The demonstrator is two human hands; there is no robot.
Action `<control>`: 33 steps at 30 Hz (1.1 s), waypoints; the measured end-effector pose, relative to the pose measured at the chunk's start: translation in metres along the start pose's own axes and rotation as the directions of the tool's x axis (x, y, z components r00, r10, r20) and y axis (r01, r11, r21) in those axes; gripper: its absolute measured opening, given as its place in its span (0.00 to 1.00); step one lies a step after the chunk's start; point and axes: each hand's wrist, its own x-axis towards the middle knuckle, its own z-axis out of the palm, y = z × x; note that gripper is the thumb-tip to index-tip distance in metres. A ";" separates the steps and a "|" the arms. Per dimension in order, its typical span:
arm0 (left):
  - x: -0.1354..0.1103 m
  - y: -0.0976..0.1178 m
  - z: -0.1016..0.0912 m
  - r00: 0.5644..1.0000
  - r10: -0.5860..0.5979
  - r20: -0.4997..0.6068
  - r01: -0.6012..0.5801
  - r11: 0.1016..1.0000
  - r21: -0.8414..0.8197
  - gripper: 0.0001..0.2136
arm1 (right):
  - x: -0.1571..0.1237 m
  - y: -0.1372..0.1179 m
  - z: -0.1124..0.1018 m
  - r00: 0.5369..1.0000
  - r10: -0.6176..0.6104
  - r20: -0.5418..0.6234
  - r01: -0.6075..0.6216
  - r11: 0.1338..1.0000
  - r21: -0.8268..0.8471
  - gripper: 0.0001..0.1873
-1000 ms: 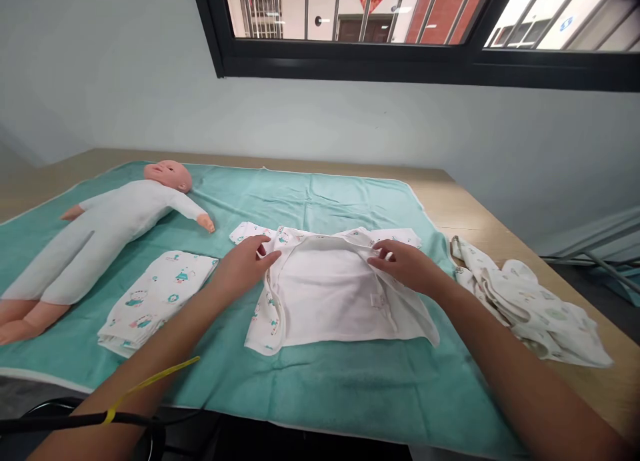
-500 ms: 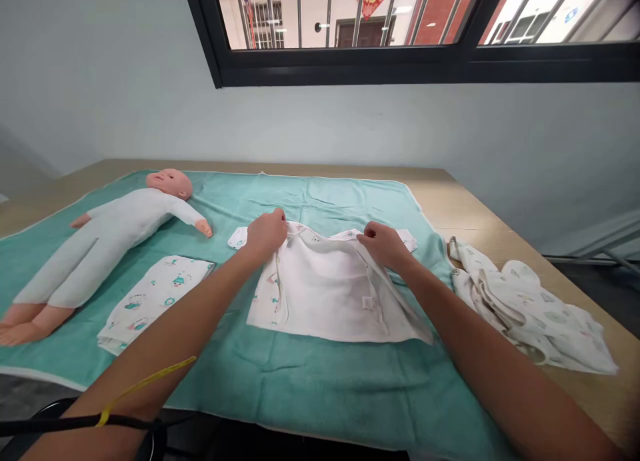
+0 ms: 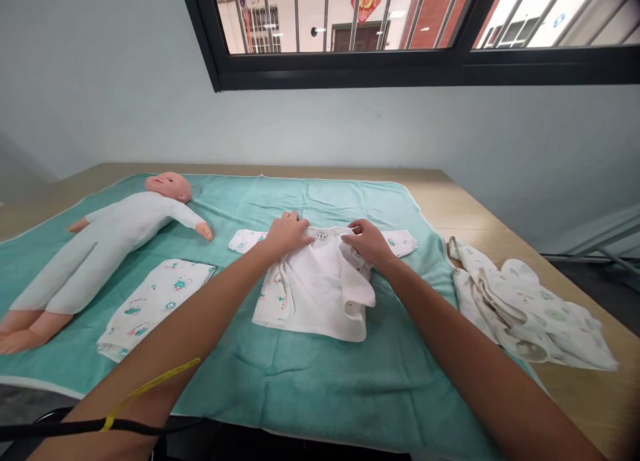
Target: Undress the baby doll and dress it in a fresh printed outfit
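Observation:
A white baby shirt point(image 3: 320, 281) with small printed figures lies in the middle, its sleeves spread to both sides. At the left side of its neckline is my left hand point(image 3: 289, 234), closed on the cloth, thumb along the collar. My right hand point(image 3: 369, 242) pinches the shirt near the right side of the collar, where the front panel is folded inward and rumpled. Partly behind my left forearm lies a folded printed cloth point(image 3: 155, 301). A baby doll point(image 3: 125, 224) in a white body suit rests on its back at the left.
A green towel point(image 3: 320, 388) covers much of the wooden table point(image 3: 480, 214). Crumpled printed white cloth point(image 3: 530, 308) lies on the right side. A black cable point(image 3: 75, 424) with a yellow tie crosses my left forearm. Behind the table are a wall and a barred window point(image 3: 340, 68).
The shirt's right front panel has swung inward and now lies folded over the front. Both hands have come closer together at the neckline, my left hand moving right.

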 end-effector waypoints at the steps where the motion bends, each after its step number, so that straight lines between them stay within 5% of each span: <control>1: 0.005 0.002 0.001 1.000 0.006 0.004 -0.006 1.000 -0.012 0.22 | -0.003 -0.002 0.001 1.000 -0.022 0.004 0.022 0.998 -0.062 0.22; 5: 0.026 0.001 0.002 0.999 -0.021 0.040 0.022 0.999 -0.031 0.16 | -0.009 -0.007 0.004 0.995 -0.091 0.046 0.100 0.957 -0.273 0.29; 10: 0.037 -0.005 -0.004 0.998 -0.027 0.057 0.030 0.999 -0.046 0.13 | -0.017 -0.012 -0.006 0.996 -0.087 0.016 0.087 0.939 -0.331 0.27; 13: 0.035 0.005 -0.007 0.998 0.062 -0.009 -0.063 0.994 -0.093 0.16 | -0.049 -0.021 -0.016 0.990 -0.143 -0.008 0.124 0.878 -0.462 0.20; 15: 0.034 0.018 -0.006 0.985 0.161 -0.064 -0.168 0.979 -0.119 0.18 | -0.081 -0.028 -0.018 0.991 -0.110 0.081 0.136 0.824 -0.550 0.22; 17: 0.036 0.034 -0.004 0.933 0.345 -0.104 -0.356 0.928 -0.111 0.21 | -0.110 -0.031 -0.016 0.982 -0.069 0.175 0.163 0.773 -0.613 0.23; 20: 0.042 0.056 -0.001 0.762 0.643 -0.075 -0.646 0.763 -0.015 0.24 | -0.137 -0.031 -0.011 0.975 -0.083 0.208 0.197 0.759 -0.621 0.12; 23: 0.049 0.069 0.002 0.673 0.740 -0.015 -0.738 0.673 0.055 0.18 | -0.146 -0.026 -0.012 0.981 -0.083 0.173 0.162 0.838 -0.521 0.10; 30: 0.048 0.072 0.006 0.728 0.683 -0.058 -0.681 0.731 0.055 0.25 | -0.171 -0.007 -0.027 0.978 -0.184 -0.095 0.153 0.951 -0.269 0.11; 33: 0.044 0.072 -0.001 0.738 0.674 0.029 -0.675 0.738 0.010 0.23 | -0.184 -0.004 -0.024 0.962 -0.190 -0.194 0.155 0.971 -0.182 0.11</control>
